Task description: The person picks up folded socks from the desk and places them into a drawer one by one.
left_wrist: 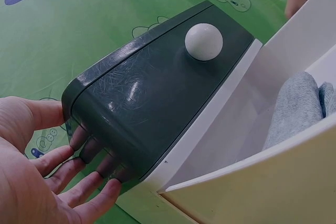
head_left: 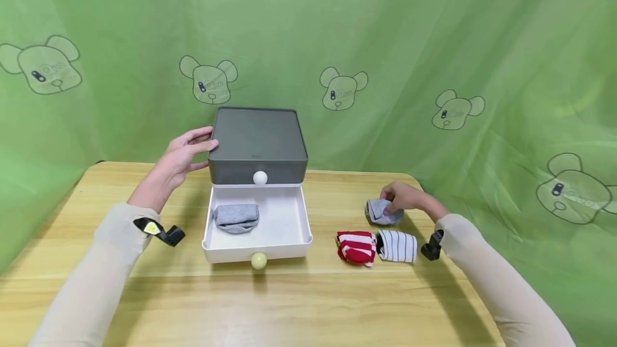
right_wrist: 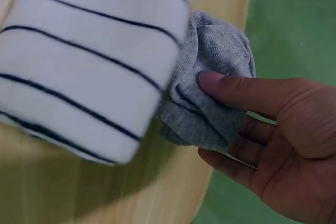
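Note:
My left hand (head_left: 180,157) rests against the left side of a dark grey drawer box (head_left: 260,135); the left wrist view shows its fingers (left_wrist: 86,195) spread along the side wall. The box's lower white drawer (head_left: 284,218) is pulled out, with a folded grey sock bundle (head_left: 236,217) lying in its left part. Over on the right, my right hand (head_left: 407,197) pinches another grey sock bundle (right_wrist: 210,72), thumb on top and fingers beneath. Close to that hand lie a white sock bundle with thin black stripes (head_left: 397,246) and a red-and-white striped one (head_left: 356,248).
The wooden table (head_left: 337,304) carries everything. A white knob (head_left: 260,178) is on the box's upper front and a yellowish knob (head_left: 258,261) on the pulled-out drawer. A green curtain (head_left: 279,25) with bear drawings hangs behind and along the sides.

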A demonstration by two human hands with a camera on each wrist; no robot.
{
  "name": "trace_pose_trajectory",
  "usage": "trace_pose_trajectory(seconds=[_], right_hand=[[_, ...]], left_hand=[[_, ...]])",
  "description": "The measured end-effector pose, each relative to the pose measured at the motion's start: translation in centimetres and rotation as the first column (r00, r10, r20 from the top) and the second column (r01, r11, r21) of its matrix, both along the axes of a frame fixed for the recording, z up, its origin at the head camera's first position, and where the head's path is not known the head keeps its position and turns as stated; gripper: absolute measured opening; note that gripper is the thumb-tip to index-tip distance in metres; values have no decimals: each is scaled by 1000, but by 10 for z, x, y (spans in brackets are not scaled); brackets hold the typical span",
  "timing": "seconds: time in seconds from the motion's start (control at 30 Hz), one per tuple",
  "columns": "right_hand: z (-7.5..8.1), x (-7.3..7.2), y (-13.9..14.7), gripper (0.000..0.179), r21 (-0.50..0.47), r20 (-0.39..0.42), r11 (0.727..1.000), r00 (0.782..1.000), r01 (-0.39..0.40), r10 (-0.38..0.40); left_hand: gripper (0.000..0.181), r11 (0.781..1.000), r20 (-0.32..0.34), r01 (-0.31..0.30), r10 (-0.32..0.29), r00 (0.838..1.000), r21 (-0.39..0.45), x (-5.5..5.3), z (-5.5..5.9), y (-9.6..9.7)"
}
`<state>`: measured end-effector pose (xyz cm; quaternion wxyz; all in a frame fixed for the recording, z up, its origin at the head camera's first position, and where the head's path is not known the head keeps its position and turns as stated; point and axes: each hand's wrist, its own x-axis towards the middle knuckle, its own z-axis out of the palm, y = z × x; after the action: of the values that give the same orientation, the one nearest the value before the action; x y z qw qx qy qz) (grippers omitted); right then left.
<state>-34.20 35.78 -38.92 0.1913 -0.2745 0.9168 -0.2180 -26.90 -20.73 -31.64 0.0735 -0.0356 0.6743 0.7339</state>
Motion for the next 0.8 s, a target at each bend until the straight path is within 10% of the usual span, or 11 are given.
trace_pose_trajectory(seconds=[0.23, 0.8], right_hand=[[20, 2, -10, 33, 27, 16, 993, 993, 118, -118], [70, 9, -44, 39, -112, 47, 988, 994, 108, -103]], left_hand=[[72, 1000, -1, 1, -1, 1000, -11, 1, -1, 0], [71, 1000, 6, 5, -5, 1000, 6, 1, 2, 0]])
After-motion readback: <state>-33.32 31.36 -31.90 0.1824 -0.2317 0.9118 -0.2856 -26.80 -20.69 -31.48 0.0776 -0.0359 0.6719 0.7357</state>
